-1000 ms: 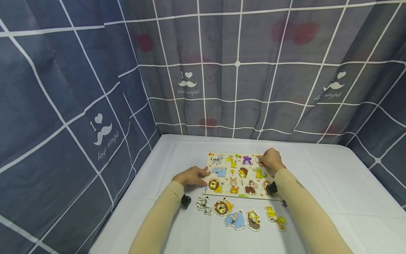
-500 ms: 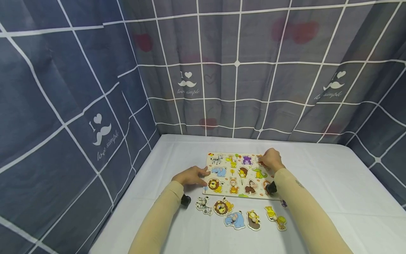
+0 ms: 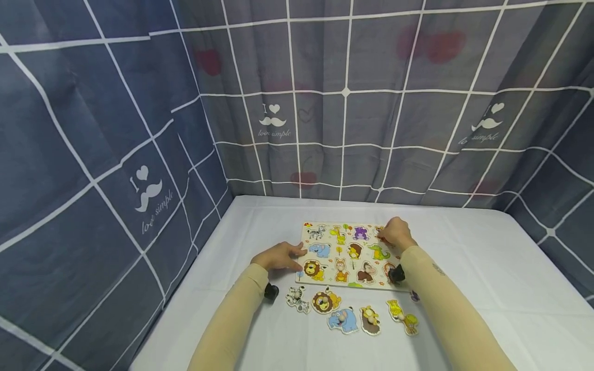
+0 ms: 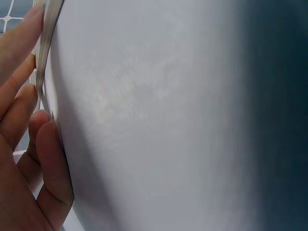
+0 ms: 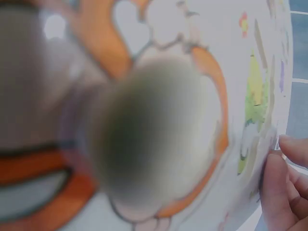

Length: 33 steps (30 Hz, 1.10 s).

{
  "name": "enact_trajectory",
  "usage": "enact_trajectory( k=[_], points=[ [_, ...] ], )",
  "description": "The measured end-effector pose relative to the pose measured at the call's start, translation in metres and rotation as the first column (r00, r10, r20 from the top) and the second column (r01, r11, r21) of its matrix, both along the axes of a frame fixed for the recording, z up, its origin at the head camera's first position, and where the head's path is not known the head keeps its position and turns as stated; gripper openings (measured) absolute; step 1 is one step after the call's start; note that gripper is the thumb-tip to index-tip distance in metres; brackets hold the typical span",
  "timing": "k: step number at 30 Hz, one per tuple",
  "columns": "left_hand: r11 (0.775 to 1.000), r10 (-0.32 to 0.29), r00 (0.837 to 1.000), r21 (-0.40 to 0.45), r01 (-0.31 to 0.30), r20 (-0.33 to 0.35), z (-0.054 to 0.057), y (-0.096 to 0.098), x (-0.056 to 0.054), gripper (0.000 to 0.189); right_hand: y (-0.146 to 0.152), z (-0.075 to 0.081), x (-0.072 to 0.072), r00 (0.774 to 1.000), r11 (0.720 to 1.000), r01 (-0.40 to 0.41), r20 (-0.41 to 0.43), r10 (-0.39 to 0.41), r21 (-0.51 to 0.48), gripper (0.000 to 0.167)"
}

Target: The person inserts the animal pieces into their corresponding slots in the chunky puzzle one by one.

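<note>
Nearest, both forearms, the left sleeve (image 3: pixel 229 319) and right sleeve (image 3: pixel 457 314) cream-coloured, reach forward and lean inward over the white table (image 3: pixel 287 350). Between them lie loose animal pieces: a blue elephant (image 3: pixel 343 321) and a brown hedgehog (image 3: pixel 370 321) side by side; near them a yellow giraffe piece (image 3: pixel 394 309) and a yellow-green piece (image 3: pixel 410 324) meet. Slightly farther are a zebra (image 3: pixel 297 300), a lion (image 3: pixel 326 301) and a purple piece (image 3: pixel 414 296), mostly hidden by the right sleeve.

Beyond these lies the puzzle board (image 3: pixel 325 283), flat, printed with animals. The left hand (image 3: pixel 278 256) rests at its left edge, palm side turned toward the board, fingers spread from the thumb and touching the edge. The right hand (image 3: pixel 397 233) reaches over the far right corner, wrist bent, fingers directed down and inward, thumb and forefinger close together in the right wrist view; whether they pinch a piece I cannot tell. A grid-patterned curtain (image 3: pixel 325 118) hangs behind the table.
</note>
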<state>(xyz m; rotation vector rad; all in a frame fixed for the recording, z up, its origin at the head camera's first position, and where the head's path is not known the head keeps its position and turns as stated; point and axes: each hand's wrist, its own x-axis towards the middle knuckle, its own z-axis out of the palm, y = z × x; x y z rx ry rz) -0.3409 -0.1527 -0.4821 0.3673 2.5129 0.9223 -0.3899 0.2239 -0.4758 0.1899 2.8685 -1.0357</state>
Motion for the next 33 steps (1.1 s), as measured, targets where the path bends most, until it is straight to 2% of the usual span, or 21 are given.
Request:
enact_trajectory(
  k=[7, 12, 19, 22, 33],
  points=[
    [1.000, -0.018, 1.000, 0.007, 0.018, 0.002, -0.001, 0.000, 0.000, 0.063, 0.003, 0.004, 0.011, 1.000, 1.000, 0.000, 0.020, 0.000, 0.002, 0.018],
    [1.000, -0.013, 1.000, 0.010, 0.013, 0.003, -0.001, -0.001, 0.001, 0.063, 0.008, 0.005, 0.015, 0.999, 0.998, -0.050, 0.015, 0.050, 0.031, 0.021],
    [1.000, -0.019, 1.000, 0.001, 0.019, -0.005, 0.000, -0.002, -0.001, 0.063, 0.013, 0.008, 0.020, 0.992, 0.991, -0.127, -0.020, 0.128, 0.029, 0.015],
    [1.000, -0.028, 1.000, -0.006, 0.028, -0.009, -0.001, -0.003, -0.002, 0.063, 0.017, 0.009, 0.023, 0.988, 0.988, -0.152, -0.011, 0.152, 0.027, 0.014],
    [0.999, -0.042, 0.999, -0.010, 0.041, -0.022, 0.003, -0.001, -0.001, 0.063, 0.029, 0.015, 0.038, 0.985, 0.985, -0.174, 0.017, 0.174, 0.002, 0.017]
  ],
)
